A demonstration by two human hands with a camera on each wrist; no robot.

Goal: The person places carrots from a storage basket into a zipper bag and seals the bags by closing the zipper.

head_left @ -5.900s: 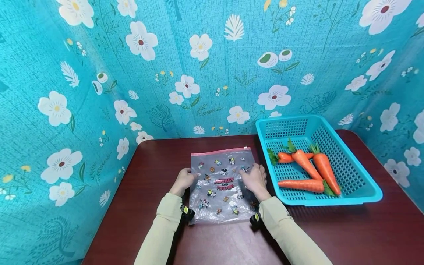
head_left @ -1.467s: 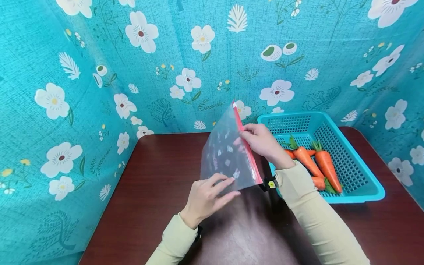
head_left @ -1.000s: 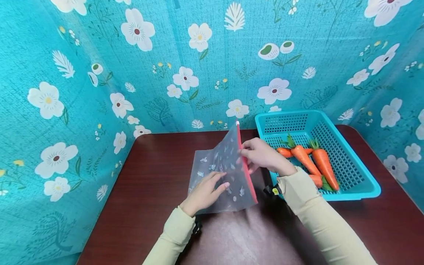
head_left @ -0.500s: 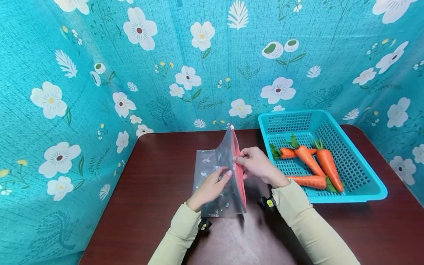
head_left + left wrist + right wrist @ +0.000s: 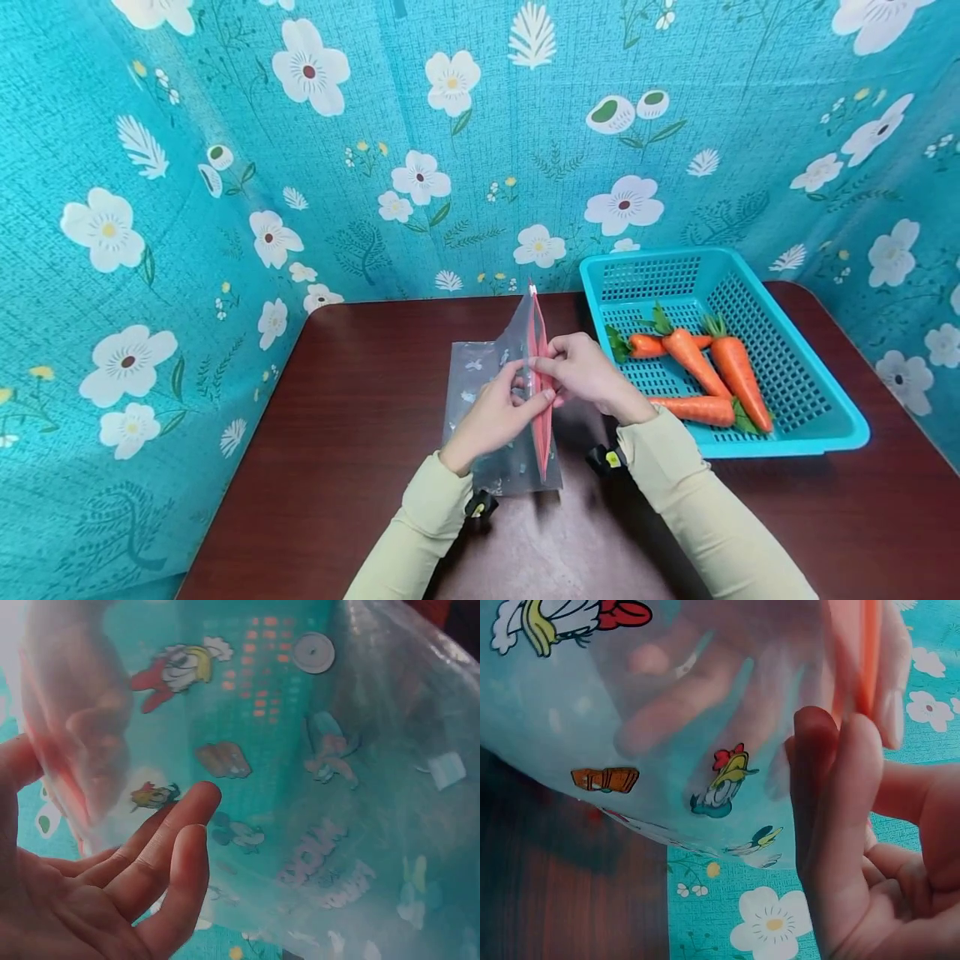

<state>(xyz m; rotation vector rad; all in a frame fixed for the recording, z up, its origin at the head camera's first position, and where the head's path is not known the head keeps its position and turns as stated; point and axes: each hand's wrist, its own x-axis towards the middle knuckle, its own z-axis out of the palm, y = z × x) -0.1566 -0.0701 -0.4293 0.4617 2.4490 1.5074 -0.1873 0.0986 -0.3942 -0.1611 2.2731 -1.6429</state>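
Note:
A clear zip bag printed with cartoon figures stands tilted on the table, its red zip edge facing right and parted in a narrow gap. My left hand pinches the near wall at the zip edge, thumb over the rim. In the right wrist view the fingers of my left hand show blurred through the film. Opposite, my right hand pinches the red edge between thumb and finger. The zip's white slider sits at the far top end. The prints are visible in the left wrist view.
At the right stands a turquoise basket with several carrots lying in it. The dark red table ends at a flowered blue curtain behind and at both sides.
The bag lay flat at first, then was lifted, turned so its zip edge faces right, and lowered. Its mouth has parted. My left hand has moved right and now pinches the edge.

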